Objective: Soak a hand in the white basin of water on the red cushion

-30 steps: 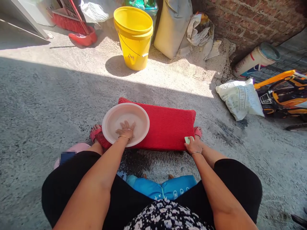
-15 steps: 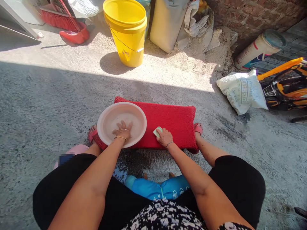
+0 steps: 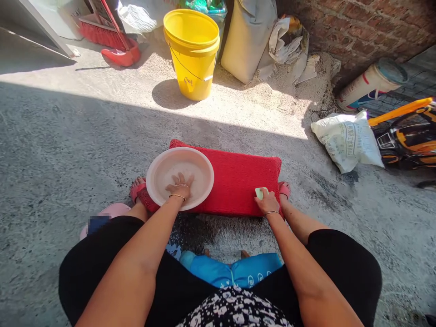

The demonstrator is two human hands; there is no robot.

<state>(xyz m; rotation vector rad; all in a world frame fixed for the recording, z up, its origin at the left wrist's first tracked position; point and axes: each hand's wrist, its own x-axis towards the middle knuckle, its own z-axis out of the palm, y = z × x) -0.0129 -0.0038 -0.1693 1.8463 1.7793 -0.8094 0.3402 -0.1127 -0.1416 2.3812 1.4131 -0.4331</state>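
A pale pink basin (image 3: 150, 179) with clear water rests on the left part of a low surface covered in red, fuzzy cloth (image 3: 235, 175). My left hand (image 3: 180, 184) is in the basin, fingers spread flat towards its bottom. Near the cloth's right front corner, my right hand (image 3: 268, 203) grips a pale green bar of soap (image 3: 260, 192) and presses it on the cloth. The fingers partly cover the soap.
Beyond the cloth stands a yellow bucket (image 3: 194, 68). A red broom (image 3: 102, 34) and dustpan (image 3: 124, 55) are at the back left. To the right lie a white sack (image 3: 349, 138) and an orange-black machine (image 3: 405, 136). The concrete under me is wet.
My right hand has slid the soap to the right across the red cloth, from beside the basin to near the right end. My left hand stays in the basin.
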